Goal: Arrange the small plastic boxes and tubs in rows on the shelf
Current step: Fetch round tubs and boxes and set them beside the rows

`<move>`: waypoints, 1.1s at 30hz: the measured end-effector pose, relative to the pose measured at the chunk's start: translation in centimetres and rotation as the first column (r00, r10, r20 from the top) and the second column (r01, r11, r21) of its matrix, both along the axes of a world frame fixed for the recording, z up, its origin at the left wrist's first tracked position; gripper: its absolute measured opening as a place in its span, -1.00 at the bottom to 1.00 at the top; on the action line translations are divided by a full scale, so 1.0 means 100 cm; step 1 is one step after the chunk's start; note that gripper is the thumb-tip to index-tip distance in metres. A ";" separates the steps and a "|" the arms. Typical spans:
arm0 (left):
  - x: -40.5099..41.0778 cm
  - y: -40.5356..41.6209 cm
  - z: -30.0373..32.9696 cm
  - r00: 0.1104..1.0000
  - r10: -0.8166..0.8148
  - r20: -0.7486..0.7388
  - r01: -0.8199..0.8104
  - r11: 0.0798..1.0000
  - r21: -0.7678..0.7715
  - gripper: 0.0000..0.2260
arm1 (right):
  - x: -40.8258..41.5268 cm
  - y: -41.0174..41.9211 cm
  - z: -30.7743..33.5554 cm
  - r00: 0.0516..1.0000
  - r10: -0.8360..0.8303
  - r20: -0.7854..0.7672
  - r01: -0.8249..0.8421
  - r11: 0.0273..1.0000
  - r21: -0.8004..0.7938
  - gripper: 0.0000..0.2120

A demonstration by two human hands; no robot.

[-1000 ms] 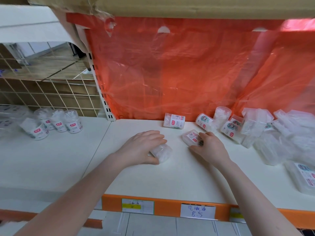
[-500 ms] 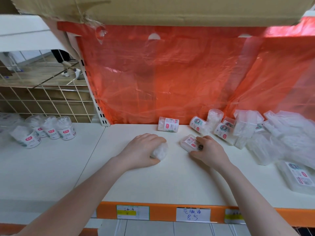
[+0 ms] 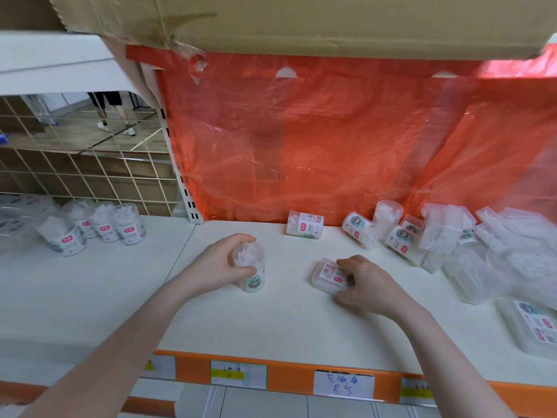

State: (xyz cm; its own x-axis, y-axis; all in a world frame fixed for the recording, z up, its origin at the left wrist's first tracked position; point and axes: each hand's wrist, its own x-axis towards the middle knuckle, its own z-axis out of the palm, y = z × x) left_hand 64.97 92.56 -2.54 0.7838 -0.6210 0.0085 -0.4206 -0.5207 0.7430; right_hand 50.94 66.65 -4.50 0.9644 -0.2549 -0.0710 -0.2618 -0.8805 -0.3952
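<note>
Gripping an upright round tub [image 3: 251, 268] of cotton swabs with the left hand [image 3: 218, 263], fingers [image 3: 241, 238] curled over its clear top and thumb wrapped round the front, base resting on the white shelf [image 3: 271, 321] left of centre. Holding a small flat box [image 3: 327, 274] with the right hand [image 3: 366, 285], fingers pinching its right end, box lying tilted on the shelf just right of the tub (label side up, red mark showing). Well apart, those two.

Further back: one tub on its side [image 3: 305, 224] near the orange plastic sheet [image 3: 301, 140], then a jumble of tipped tubs [image 3: 358, 226] and clear boxes [image 3: 443, 233] piled against the back right, some leaning on each other. Larger flat pack [image 3: 533, 327] at the right edge, near the front.

Off to the left on the neighbouring shelf section, a cluster of standing tubs [image 3: 129, 224] in front of the wire grid [image 3: 75, 164] (lined up roughly, pink labels facing out). Cardboard [image 3: 301, 22] overhanging the top. Orange price rail [image 3: 286, 375] along the front edge with a handwritten tag [image 3: 343, 384] reading 8.5. Somebody's legs [image 3: 116, 113] visible through the grid, far back.
</note>
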 end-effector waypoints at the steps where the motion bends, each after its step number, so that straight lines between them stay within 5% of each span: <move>1: 0.000 0.000 0.003 1.000 -0.007 0.023 0.006 0.999 0.035 -0.51 | 0.001 0.002 0.001 1.000 0.004 -0.009 -0.004 1.000 -0.004 -0.46; 9: -0.006 -0.011 0.026 0.978 -0.074 0.196 0.017 0.961 0.277 -0.46 | 0.009 0.011 0.001 1.000 -0.017 -0.008 0.017 0.996 -0.086 -0.66; 17: -0.014 0.018 0.043 0.960 -0.095 0.262 -0.030 0.898 0.438 -0.46 | 0.017 0.036 -0.005 0.996 0.051 0.075 -0.047 0.998 -0.049 -0.58; 33: 0.036 0.190 0.064 0.914 -0.138 0.381 -0.036 0.909 0.416 -0.46 | 0.068 0.213 0.027 0.982 0.157 0.107 -0.147 0.985 -0.096 -0.55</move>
